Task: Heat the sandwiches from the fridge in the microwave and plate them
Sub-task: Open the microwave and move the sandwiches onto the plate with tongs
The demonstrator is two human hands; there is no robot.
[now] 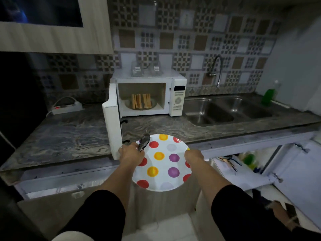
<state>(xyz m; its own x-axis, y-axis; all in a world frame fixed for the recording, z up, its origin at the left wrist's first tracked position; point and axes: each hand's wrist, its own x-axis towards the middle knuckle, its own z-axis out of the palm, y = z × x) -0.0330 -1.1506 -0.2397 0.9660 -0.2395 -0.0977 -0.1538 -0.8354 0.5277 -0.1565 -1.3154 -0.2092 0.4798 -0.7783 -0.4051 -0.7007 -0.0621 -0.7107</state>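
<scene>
Toasted, golden-brown sandwiches stand upright on a dish inside a white microwave whose door hangs open. In front, over the counter's edge, the left hand grips metal tongs; the right hand grips the rim of a white plate dotted red, yellow and purple.

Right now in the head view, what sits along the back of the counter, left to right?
power strip → microwave with its door open and sandwiches inside → tap → sink → green bottle
</scene>
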